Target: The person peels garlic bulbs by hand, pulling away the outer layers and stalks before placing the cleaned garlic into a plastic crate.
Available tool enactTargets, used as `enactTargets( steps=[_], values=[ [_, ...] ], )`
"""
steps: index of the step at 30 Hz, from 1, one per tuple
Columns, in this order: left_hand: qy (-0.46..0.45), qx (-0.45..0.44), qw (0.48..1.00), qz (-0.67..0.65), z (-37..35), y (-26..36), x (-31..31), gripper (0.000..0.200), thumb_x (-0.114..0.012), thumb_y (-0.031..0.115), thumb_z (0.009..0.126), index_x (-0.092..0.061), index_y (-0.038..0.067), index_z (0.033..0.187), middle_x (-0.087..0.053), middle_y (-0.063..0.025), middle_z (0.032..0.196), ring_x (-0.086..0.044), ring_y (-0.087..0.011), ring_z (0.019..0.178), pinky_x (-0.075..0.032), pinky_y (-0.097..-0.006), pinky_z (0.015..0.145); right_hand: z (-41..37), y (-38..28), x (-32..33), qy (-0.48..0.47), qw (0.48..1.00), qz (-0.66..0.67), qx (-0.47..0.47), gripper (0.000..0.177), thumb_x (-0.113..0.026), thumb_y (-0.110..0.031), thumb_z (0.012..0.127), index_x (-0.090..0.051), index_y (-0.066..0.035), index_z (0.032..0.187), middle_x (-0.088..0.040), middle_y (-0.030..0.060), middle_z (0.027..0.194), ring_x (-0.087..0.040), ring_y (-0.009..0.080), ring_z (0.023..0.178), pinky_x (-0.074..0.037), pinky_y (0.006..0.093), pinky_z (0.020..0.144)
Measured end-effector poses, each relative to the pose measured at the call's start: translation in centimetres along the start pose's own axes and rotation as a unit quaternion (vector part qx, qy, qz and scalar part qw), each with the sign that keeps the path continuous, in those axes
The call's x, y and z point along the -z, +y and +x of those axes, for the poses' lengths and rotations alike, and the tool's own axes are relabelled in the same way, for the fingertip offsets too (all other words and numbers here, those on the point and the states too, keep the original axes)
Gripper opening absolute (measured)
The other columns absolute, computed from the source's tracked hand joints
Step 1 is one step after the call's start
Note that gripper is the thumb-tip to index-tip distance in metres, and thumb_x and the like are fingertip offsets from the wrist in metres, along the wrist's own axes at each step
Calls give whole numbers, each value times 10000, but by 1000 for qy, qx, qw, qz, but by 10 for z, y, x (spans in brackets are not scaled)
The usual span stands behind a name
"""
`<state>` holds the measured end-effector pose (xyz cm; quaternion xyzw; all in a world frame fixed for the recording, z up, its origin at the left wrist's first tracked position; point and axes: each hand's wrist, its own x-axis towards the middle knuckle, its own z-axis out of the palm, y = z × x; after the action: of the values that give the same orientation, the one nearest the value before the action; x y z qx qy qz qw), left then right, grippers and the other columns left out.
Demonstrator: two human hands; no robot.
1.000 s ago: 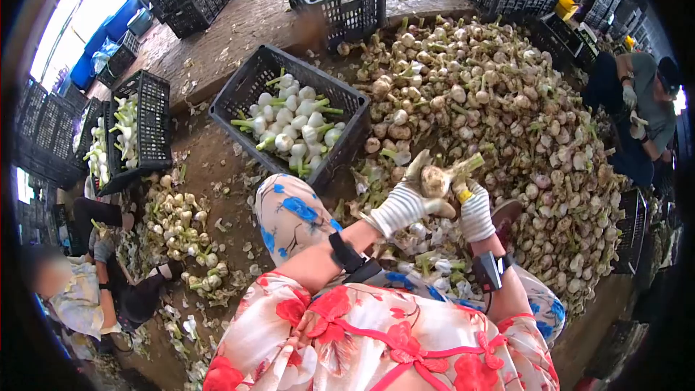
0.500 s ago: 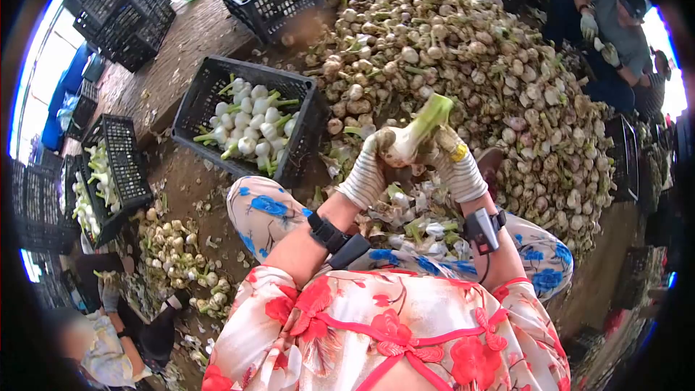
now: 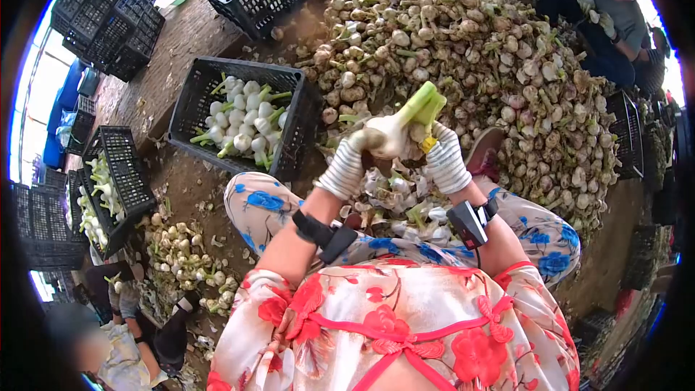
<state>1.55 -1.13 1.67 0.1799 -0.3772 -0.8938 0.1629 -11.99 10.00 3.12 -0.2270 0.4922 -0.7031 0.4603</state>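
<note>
Brown floor [image 3: 190, 179], peel-strewn; garlic heap [image 3: 463, 51]; black crates [image 3: 112, 25] stacked beyond

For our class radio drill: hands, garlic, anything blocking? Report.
Left hand, right hand both on garlic. Green stalk attached. Heap beyond, nothing seen blocking.

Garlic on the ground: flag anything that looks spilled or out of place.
Loose garlic bulbs lie on the ground beside the left-hand black crate rather than in it; spilled or put there, I cannot tell. Garlic skins are strewn between the person's legs, which looks untidy.
</note>
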Motion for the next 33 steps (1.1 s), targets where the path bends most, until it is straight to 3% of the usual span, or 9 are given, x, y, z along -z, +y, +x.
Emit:
enactTargets(
  steps=[2,6,18,20,24,28,31,32,33],
  values=[
    [-218,132,943,-216,6,6,17,566,-560,412,748,-484,-16,1111,-594,-98,924,-601,-191,761,-516,-336,694,2,8,-2,25,991,123,-39,213,-591,-176,835,-580,-23,983,-611,11,803,-581,75,674,-485,211,578],
    [98,82,991,36,3,12,7,405,-493,300,837,-508,8,1116,-610,-93,926,-608,-188,759,-519,-324,673,8,13,1,45,992,85,-79,213,-608,-205,822,-595,-32,946,-614,29,768,-566,87,585,-452,211,485],
    [108,-43,993,-10,-6,0,9,304,-671,210,755,-577,33,984,-613,-54,857,-596,-136,732,-498,-256,623,38,42,34,22,990,-134,-29,185,-583,-154,825,-609,10,907,-638,78,761,-581,154,607,-460,279,544],
    [34,-20,999,-20,-6,3,7,370,-681,233,750,-562,16,1025,-616,-71,886,-607,-150,772,-512,-271,667,46,59,47,19,833,-545,100,170,-581,-142,768,-608,13,832,-608,194,709,-580,308,606,-467,352,566],
    [-20,-55,979,-193,-10,10,8,578,-658,396,726,-488,23,1134,-580,-107,1022,-592,-210,896,-536,-324,696,24,68,56,-227,675,-702,-16,233,-568,-220,693,-609,-5,772,-580,212,704,-572,356,655,-466,394,602],
    [110,-111,923,-353,19,19,40,503,-567,472,759,-528,48,1026,-594,-80,949,-595,-252,835,-518,-394,670,-1,-7,86,-193,931,-194,-241,111,-593,-116,727,-605,-25,791,-614,109,756,-610,184,665,-492,325,603],
    [112,-61,947,-294,12,31,35,560,-558,567,729,-542,83,1013,-597,-74,941,-572,-272,859,-485,-424,719,-21,-40,76,-30,991,71,-109,280,-621,-164,748,-549,-15,974,-614,104,809,-612,137,764,-498,225,648],
    [99,-34,946,-305,17,27,41,548,-555,566,734,-541,96,1015,-584,-71,981,-551,-270,907,-471,-453,778,-1,-36,110,-315,896,-306,-58,358,-605,-151,743,-524,-1,1058,-622,127,879,-614,193,817,-506,292,687],
    [135,-20,939,-316,22,22,38,577,-567,583,717,-537,82,1003,-584,-96,939,-564,-288,828,-504,-433,686,-2,-36,91,-278,791,-534,-111,436,-621,-202,724,-511,-20,1104,-602,152,962,-603,231,862,-488,317,736]
  ],
)
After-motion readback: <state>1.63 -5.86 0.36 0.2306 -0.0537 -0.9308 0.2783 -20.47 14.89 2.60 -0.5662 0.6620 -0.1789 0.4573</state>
